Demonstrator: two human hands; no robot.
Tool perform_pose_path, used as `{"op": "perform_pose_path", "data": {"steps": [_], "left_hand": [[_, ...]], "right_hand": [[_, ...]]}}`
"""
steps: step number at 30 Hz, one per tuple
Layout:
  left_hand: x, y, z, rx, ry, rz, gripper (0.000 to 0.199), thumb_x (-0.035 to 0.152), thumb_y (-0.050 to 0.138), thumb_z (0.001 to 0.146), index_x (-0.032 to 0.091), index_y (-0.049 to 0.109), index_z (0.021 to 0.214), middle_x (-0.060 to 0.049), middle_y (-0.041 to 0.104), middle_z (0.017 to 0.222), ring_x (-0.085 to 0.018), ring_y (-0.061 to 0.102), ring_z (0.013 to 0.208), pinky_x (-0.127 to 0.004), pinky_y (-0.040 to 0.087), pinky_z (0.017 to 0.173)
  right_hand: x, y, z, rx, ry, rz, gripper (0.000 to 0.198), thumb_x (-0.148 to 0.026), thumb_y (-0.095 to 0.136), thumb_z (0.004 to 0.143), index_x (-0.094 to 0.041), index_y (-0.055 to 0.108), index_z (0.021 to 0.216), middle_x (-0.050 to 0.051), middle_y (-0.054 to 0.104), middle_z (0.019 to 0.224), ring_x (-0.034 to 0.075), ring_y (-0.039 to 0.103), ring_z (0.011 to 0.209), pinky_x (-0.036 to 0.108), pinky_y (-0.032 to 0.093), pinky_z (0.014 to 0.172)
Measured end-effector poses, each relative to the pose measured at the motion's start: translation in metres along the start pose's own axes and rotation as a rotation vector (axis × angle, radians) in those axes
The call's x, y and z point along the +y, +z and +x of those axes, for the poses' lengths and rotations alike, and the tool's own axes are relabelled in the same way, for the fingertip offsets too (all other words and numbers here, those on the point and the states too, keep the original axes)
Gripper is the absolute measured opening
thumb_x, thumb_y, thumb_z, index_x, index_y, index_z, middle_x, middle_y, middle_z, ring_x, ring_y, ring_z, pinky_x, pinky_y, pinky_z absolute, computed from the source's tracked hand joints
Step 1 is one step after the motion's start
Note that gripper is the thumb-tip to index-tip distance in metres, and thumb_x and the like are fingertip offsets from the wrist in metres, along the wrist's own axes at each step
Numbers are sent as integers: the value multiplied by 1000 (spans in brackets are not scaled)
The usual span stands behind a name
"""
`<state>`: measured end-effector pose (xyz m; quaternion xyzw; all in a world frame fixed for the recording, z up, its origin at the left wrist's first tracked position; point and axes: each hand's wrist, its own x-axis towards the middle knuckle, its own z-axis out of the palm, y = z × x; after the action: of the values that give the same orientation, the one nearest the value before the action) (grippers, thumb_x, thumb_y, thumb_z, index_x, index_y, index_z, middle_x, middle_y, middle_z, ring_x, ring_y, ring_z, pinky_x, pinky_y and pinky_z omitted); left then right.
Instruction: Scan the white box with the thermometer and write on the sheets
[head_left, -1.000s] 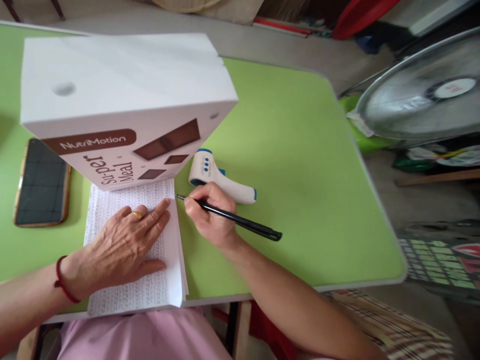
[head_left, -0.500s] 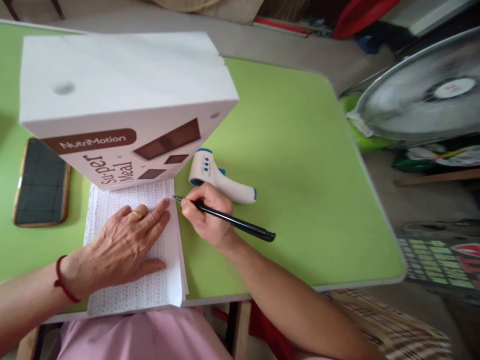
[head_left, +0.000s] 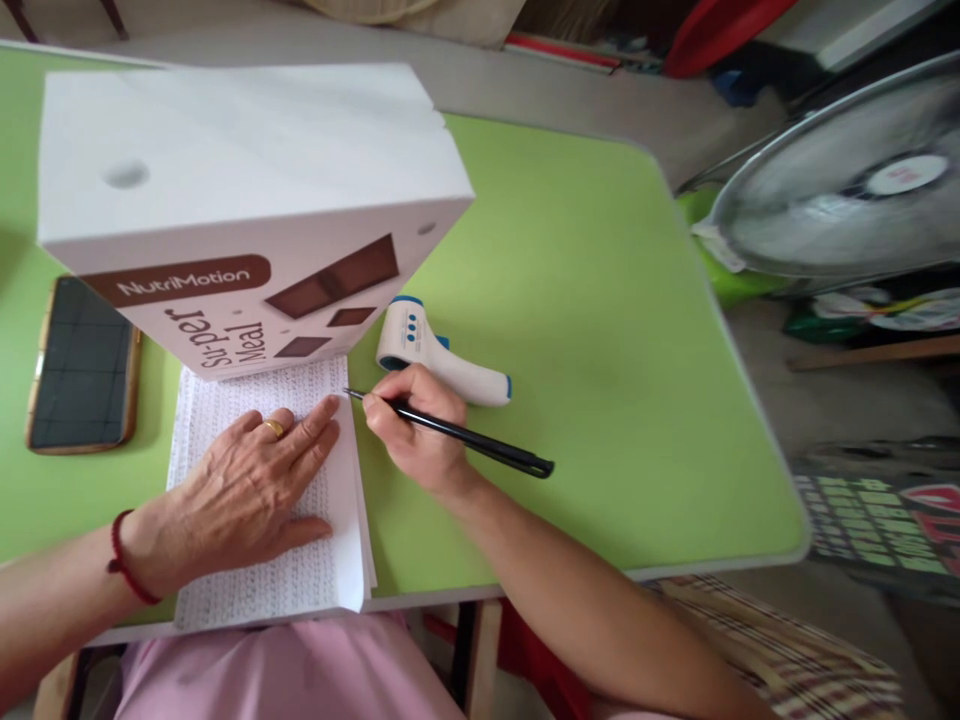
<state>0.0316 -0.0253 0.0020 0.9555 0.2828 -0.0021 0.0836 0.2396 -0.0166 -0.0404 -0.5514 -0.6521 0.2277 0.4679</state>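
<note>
At the far end of the paper (head_left: 315,570), a white box (head_left: 255,140), contents hidden.

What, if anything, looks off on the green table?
Minor: the sheets of paper are misaligned along their right edge, and the NutriMotion box hides their far end. No spill visible.

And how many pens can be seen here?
1: the black pen in the right hand, its tip near the edge of the paper. Any behind the white box would be hidden.
</note>
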Motion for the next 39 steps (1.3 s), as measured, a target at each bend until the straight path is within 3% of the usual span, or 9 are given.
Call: {"op": "perform_pose_path", "data": {"steps": [12, 30, 34, 39], "left_hand": [[0, 2, -1, 16, -4, -13, 72, 46, 64, 85, 8, 39, 140, -20, 31, 152, -33, 50, 114, -43, 44, 87], [2, -1, 0, -23, -7, -7, 71, 48, 60, 88, 7, 38, 141, -17, 26, 155, -32, 49, 113, -42, 41, 85], [3, -2, 0, -23, -47, -4, 71, 47, 61, 88, 8, 38, 142, -13, 25, 156, -32, 48, 113, -43, 39, 86], [3, -3, 1, 3, -56, 14, 74, 48, 63, 86, 7, 39, 142, -12, 29, 155, -31, 50, 107, -44, 41, 85]], "right_hand": [[-3, 1, 3, 0, -48, -37, 17, -26, 58, 82, -24, 46, 70, -7, 51, 53, 11, 50, 48, 24, 44, 49], [-5, -4, 1, 60, -13, 60, 12, -22, 61, 80, -23, 50, 75, -7, 51, 59, 10, 49, 48, 23, 45, 48], [-13, -10, 2, 85, -142, 5, 9, -15, 59, 82, -23, 55, 86, -3, 58, 71, 12, 56, 59, 25, 50, 56], [-12, -22, 2, -61, -464, -116, 22, -6, 57, 83, -20, 60, 99, 3, 61, 84, 16, 63, 76, 30, 53, 67]]}}
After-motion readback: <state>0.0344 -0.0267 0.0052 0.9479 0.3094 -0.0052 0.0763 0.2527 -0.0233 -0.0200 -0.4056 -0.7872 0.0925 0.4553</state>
